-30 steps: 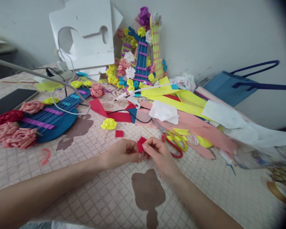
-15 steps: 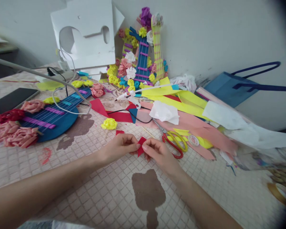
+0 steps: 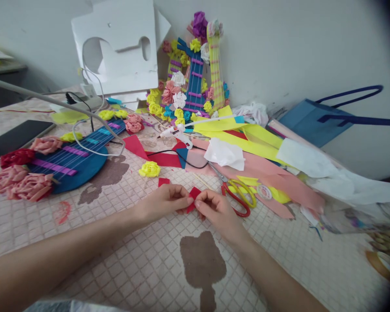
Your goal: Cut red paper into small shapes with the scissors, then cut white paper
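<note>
Between my two hands is a small piece of red crepe paper or fabric (image 3: 194, 196); its exact material I cannot make out. My left hand (image 3: 169, 200) pinches its left edge, thumb against the fingers. On the other edge, my right hand (image 3: 214, 209) is closed in a similar pinch. A second red piece (image 3: 164, 181) lies flat just beyond my left hand. Farther off sits a yellow paper rose (image 3: 149, 169). Scissors with red and yellow handles (image 3: 237, 197) rest to the right of my right hand.
A blue guitar-shaped craft (image 3: 81, 167) with pink flowers lies at left, near a dark phone (image 3: 19, 136). A hot glue gun (image 3: 172, 130) rests behind, beside yellow strips (image 3: 247, 134) and pink strips (image 3: 279, 182). Decorated guitars (image 3: 195, 82) lean on the wall.
The red piece between my fingers has turned slightly, and both hands have shifted very little. The whole view has moved a touch; everything else lies as before.
</note>
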`<act>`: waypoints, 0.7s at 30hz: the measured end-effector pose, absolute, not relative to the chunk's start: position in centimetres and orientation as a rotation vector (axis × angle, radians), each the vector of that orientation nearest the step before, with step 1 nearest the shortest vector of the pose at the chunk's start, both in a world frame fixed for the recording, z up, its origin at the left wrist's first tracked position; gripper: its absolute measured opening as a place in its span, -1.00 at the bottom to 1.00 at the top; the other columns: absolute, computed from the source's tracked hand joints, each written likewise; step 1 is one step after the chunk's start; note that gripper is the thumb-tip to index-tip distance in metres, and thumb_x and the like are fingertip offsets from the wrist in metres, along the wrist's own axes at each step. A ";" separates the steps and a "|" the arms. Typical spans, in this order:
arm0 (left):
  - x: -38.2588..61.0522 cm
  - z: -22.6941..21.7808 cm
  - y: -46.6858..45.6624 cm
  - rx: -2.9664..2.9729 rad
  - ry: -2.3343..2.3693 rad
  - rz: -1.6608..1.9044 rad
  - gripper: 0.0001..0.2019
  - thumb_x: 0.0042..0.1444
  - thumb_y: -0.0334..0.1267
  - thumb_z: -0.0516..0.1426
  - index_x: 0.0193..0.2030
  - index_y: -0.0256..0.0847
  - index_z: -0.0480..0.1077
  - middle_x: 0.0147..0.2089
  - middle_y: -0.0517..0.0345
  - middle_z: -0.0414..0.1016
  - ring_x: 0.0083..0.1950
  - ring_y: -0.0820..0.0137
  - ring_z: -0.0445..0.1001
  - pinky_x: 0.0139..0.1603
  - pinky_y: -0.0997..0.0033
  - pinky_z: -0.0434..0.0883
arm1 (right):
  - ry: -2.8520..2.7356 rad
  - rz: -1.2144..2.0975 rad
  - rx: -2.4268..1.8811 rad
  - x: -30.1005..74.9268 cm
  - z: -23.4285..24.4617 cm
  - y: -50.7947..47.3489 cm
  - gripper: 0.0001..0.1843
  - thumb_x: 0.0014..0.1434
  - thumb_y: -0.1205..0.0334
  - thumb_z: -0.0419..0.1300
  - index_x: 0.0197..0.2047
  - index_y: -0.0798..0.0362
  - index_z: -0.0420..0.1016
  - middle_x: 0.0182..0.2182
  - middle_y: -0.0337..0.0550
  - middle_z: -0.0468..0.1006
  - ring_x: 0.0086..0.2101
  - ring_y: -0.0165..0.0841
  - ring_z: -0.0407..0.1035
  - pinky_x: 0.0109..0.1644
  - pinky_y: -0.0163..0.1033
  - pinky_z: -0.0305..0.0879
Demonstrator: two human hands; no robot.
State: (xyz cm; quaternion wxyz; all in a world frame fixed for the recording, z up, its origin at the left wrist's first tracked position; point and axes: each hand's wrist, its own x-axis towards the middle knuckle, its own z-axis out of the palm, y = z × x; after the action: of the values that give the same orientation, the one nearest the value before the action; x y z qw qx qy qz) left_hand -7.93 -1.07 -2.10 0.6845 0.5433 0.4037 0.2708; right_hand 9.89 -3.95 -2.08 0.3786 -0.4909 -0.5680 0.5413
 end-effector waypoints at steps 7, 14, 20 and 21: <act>-8.0 -2.4 -1.0 1.271 0.874 0.603 -0.74 0.03 -0.10 0.21 -0.42 -0.27 0.34 -0.48 0.25 0.36 -0.45 0.51 0.29 -0.42 0.48 0.19 | -1.507 1.400 -1.236 10.1 -2.0 -4.0 -0.85 0.09 0.20 0.20 -0.45 0.05 0.36 -0.55 -0.32 0.31 -0.54 -0.47 0.15 -0.48 -0.32 0.07; -8.0 -2.5 -1.0 1.291 0.913 0.616 -0.73 0.05 -0.08 0.19 -0.41 -0.28 0.36 -0.49 0.26 0.36 -0.47 0.51 0.27 -0.45 0.49 0.16 | -1.536 1.428 -1.248 10.1 -2.1 -4.0 -0.85 0.08 0.24 0.18 -0.48 0.05 0.31 -0.57 -0.35 0.26 -0.55 -0.49 0.11 -0.48 -0.33 0.03; -8.0 -2.3 -1.1 1.215 0.855 0.591 -0.73 0.04 -0.09 0.22 -0.42 -0.28 0.35 -0.50 0.26 0.39 -0.45 0.51 0.33 -0.41 0.49 0.23 | -1.493 1.351 -1.261 9.8 -2.4 -3.9 -0.82 0.11 0.16 0.17 -0.46 0.04 0.31 -0.58 -0.34 0.29 -0.54 -0.46 0.17 -0.47 -0.32 0.11; -8.0 -2.2 -1.1 1.205 0.847 0.585 -0.73 0.03 -0.10 0.23 -0.43 -0.28 0.35 -0.50 0.26 0.40 -0.46 0.52 0.33 -0.41 0.49 0.24 | -1.515 1.342 -1.264 10.0 -2.3 -3.7 -0.80 0.12 0.13 0.16 -0.45 0.03 0.32 -0.58 -0.33 0.30 -0.54 -0.45 0.19 -0.47 -0.32 0.13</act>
State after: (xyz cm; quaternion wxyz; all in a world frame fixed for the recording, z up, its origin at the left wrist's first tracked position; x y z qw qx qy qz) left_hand -8.02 -1.11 -2.19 0.7021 0.5415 0.3806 0.2627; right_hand 9.96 -3.73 -2.31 0.3686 -0.4922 -0.5903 0.5229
